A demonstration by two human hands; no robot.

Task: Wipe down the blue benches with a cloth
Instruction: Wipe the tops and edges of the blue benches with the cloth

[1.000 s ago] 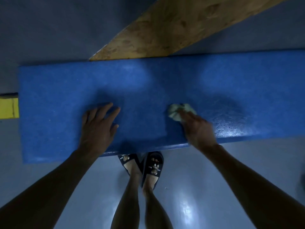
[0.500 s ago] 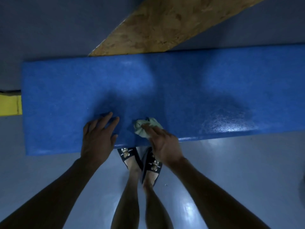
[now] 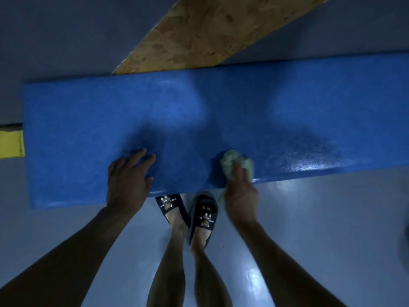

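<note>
A long blue bench runs left to right across the view. My left hand lies flat on its near edge, fingers spread, holding nothing. My right hand presses a crumpled pale green cloth onto the bench's near edge, right of centre. The hand is motion-blurred. A wet sheen shows on the bench surface to the right of the cloth.
A slanted wooden board rises behind the bench. A yellow block abuts the bench's left end. My feet in dark slippers stand on the shiny grey floor just under the bench's near edge.
My right hand slid the cloth left towards my left hand, then back right along the near edge. My left hand stayed planted.
</note>
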